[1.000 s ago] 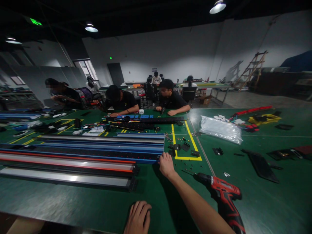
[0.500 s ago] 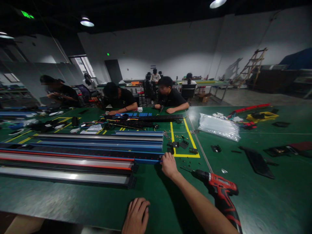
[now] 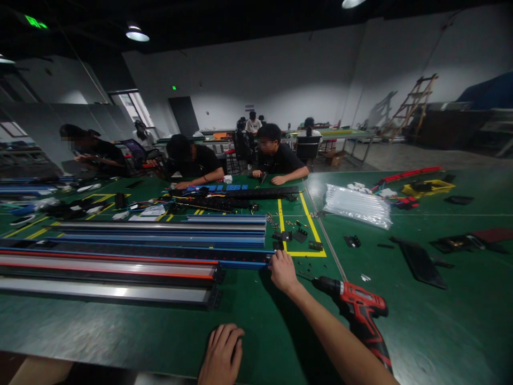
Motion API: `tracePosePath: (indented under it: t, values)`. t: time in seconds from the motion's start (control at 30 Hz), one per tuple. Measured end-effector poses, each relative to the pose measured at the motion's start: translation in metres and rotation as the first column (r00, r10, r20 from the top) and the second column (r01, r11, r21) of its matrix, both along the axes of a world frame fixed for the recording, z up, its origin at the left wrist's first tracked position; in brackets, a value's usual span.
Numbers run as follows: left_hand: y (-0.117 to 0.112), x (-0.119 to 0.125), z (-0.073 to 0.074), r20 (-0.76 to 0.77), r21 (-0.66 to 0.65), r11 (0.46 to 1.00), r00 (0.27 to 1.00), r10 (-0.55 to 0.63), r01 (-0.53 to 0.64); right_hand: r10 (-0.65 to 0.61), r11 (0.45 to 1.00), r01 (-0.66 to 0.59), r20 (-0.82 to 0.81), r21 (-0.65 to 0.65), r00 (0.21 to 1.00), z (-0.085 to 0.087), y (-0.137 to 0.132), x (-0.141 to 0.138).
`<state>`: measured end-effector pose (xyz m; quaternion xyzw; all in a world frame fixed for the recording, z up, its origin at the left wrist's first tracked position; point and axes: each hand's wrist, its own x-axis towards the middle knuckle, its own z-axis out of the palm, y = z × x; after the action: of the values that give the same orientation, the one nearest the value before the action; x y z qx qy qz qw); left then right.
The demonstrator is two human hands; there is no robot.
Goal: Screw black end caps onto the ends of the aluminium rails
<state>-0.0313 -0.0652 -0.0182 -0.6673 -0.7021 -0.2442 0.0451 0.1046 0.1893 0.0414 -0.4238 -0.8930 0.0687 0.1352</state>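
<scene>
Right hand (image 3: 282, 271) pinches the end of the blue rail (image 3: 160, 255), apparently fitting it. Left hand (image 3: 222, 355) rests flat and empty on the green table (image 3: 120, 331). Seating that end squarely calls for steady pressure.

Rails lying across the table, hands at the near edge

The rails (image 3: 160, 251) are lying side by side on the table (image 3: 441, 321), running left to right. The right hand (image 3: 282, 271) is touching the right end of one rail. The drill (image 3: 352, 310) is lying just right of that arm. The left hand (image 3: 220, 355) is resting flat on the table's near edge. Brackets (image 3: 298, 235) are sitting behind the right hand, and the bag (image 3: 356, 206) is lying farther right.
</scene>
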Motion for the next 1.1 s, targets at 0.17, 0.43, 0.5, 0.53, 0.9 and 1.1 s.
tracePosePath:
  t: [0.17,0.43,0.5,0.53,0.9,1.1]
  values:
    - [0.001,0.001,0.003,-0.018,0.018,1.0,1.0,-0.004,0.005,-0.005,1.0,0.005,0.007,0.003,1.0,0.0,0.002,0.009]
    - [0.001,-0.002,0.0,-0.042,0.037,0.999,0.999,-0.028,0.03,-0.043,0.999,0.043,-0.003,0.029,0.999,-0.003,0.003,0.027]
    - [0.001,-0.003,-0.001,-0.046,0.046,0.998,0.998,-0.03,0.032,-0.047,0.998,0.047,-0.002,0.032,0.999,-0.002,0.003,0.031]
    - [0.001,-0.003,-0.001,-0.047,0.046,0.998,0.998,-0.03,0.032,-0.047,0.998,0.047,-0.002,0.031,0.999,-0.002,0.003,0.033]
    - [0.002,-0.009,-0.007,-0.095,0.07,0.996,0.994,-0.051,0.057,-0.065,0.998,0.065,-0.004,-0.012,0.998,0.0,0.002,0.05]
    - [0.004,-0.012,-0.01,-0.14,0.131,0.987,0.987,-0.072,0.091,-0.061,0.997,0.056,-0.111,-0.054,0.992,0.022,0.014,0.07]
